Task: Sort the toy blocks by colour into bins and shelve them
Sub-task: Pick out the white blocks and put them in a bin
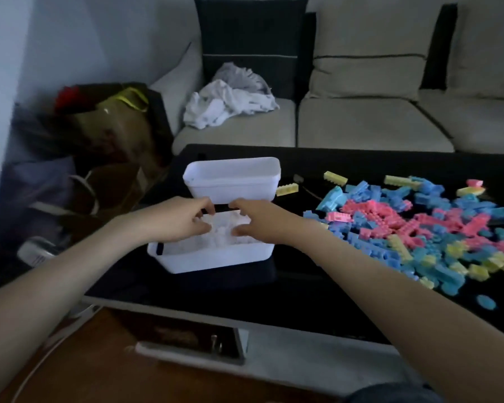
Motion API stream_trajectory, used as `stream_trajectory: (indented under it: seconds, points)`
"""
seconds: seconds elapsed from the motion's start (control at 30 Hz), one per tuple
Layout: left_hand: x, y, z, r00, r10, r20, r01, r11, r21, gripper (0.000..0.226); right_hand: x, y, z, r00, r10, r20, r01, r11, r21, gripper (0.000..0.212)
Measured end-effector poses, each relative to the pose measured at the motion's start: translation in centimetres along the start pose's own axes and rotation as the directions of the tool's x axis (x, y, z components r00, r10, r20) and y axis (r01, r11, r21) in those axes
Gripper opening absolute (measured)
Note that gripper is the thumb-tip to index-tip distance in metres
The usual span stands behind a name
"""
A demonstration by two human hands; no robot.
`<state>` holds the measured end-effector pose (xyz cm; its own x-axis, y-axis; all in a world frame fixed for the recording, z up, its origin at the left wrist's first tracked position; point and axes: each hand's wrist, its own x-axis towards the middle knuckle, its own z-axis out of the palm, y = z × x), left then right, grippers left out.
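- We see both hands over the near white bin (216,258): the left hand (181,221) and the right hand (256,221) are close together, fingers curled down toward its far rim.
- The white blocks (221,232) in that bin are washed out by the light, so we cannot tell whether the fingers pinch blocks, grip the rim, or hold nothing.
- We judge the hands are either settling white pieces into the bin or taking hold of it; white seems to be the first colour sorted.
- A second white bin (233,184) stands just behind the first, apart from it by a narrow dark gap. It probably waits there for the next colour; its inside is not visible to us.
- The unsorted pile of blue, pink and yellow blocks (405,225) spreads across the right of the table, well within the right arm's reach. One yellow block (287,189) lies just beside the far bin.
- We would call the task early: most blocks are not yet binned, and no shelf is visible.
- Everything rests on a glossy black coffee table (274,303), a hard, slick top on which loose blocks may skid.
- Behind it is a beige sofa (361,126) with a dark cushion (250,39) and crumpled clothes (230,100); paper bags (120,123) crowd the dim left corner.
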<state>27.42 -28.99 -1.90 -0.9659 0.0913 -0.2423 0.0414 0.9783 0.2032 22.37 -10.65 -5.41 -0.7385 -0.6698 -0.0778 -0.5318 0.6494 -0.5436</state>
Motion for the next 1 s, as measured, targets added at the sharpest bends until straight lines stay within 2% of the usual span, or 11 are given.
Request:
stream_trajectory:
  seconds: [0.1,0.2,0.27,0.47,0.6,0.77,0.8,0.87,0.93,0.97,1.0]
  points:
    - [-0.1,-1.3,1.3,0.999,-0.046,0.005,0.046,0.998,-0.053,0.038,0.0,0.5,0.5,0.999,0.045,0.004,-0.044,0.995,-0.084,0.055]
    - [0.4,-0.3,0.9,0.968,0.008,-0.251,-0.051,0.985,-0.165,0.023,-1.7,1.7,-1.0,0.995,0.062,-0.075,-0.068,0.995,-0.078,0.05]
    - [1.0,1.7,0.5,0.938,0.06,-0.342,-0.133,0.972,-0.195,0.02,-3.2,2.7,-2.2,0.991,0.041,-0.125,-0.054,0.993,-0.102,0.042]
    - [5.4,12.1,2.5,0.878,0.358,-0.318,-0.38,0.925,-0.008,0.022,-10.1,8.7,-5.6,0.949,0.218,-0.226,-0.242,0.967,-0.083,0.041]
    - [7.7,20.8,5.4,0.83,0.517,-0.211,-0.518,0.854,0.053,0.026,-15.9,13.3,-7.0,0.87,0.39,-0.302,-0.407,0.913,0.006,0.04]
    - [9.6,30.1,7.9,0.764,0.636,-0.11,-0.636,0.771,0.038,0.025,-24.2,21.3,-8.2,0.694,0.59,-0.412,-0.626,0.777,0.059,0.047]
    - [10.0,31.7,8.3,0.75,0.655,-0.09,-0.656,0.755,0.023,0.025,-26.0,22.9,-8.5,0.625,0.643,-0.443,-0.686,0.723,0.081,0.051]
    - [10.8,34.7,9.4,0.717,0.696,-0.03,-0.697,0.717,-0.024,0.028,-29.2,25.7,-8.7,0.426,0.765,-0.483,-0.821,0.551,0.149,0.06]
    - [11.7,37.8,10.8,0.676,0.736,0.036,-0.734,0.677,-0.062,0.034,-31.8,28.3,-8.2,0.245,0.853,-0.462,-0.887,0.389,0.248,0.064]
    - [12.0,38.6,11.4,0.661,0.748,0.056,-0.745,0.663,-0.065,0.036,-32.3,29.0,-7.5,0.213,0.865,-0.453,-0.894,0.36,0.267,0.065]
    - [12.1,39.4,12.0,0.648,0.758,0.068,-0.757,0.652,-0.053,0.039,-32.4,29.4,-6.8,0.223,0.855,-0.468,-0.894,0.371,0.253,0.066]
